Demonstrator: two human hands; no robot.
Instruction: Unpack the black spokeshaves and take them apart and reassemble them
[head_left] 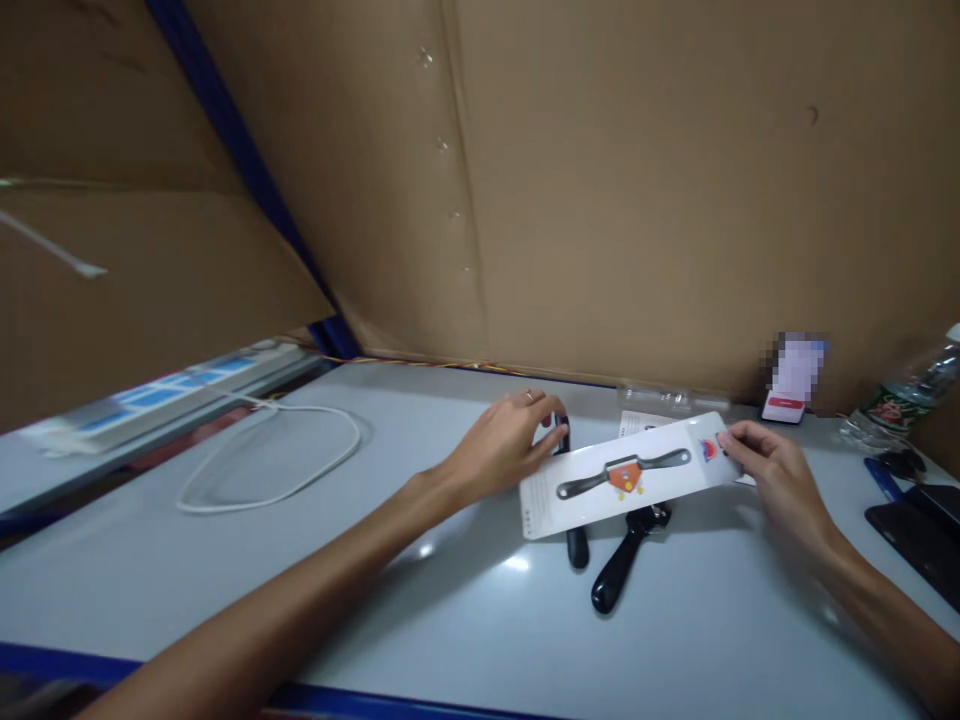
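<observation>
My right hand (780,475) pinches the right end of a long white printed card (660,478). The card bears a picture of a grey tool with a handle at each end and an orange shape in the middle. My left hand (510,440), with a ring on one finger, has its fingers curled round the upper end of a black tool (577,548). The card hides this tool's middle; its lower end shows below. Beside it lies another tool with a black handle (615,585) and a metal head, partly under the card.
Behind the card lie another printed card (634,424) and clear plastic packaging (664,398). A phone (795,380) leans on the cardboard wall (637,200). A bottle (907,400) and dark items (919,530) are at right. A power strip (180,395) and white cable (352,455) are at left.
</observation>
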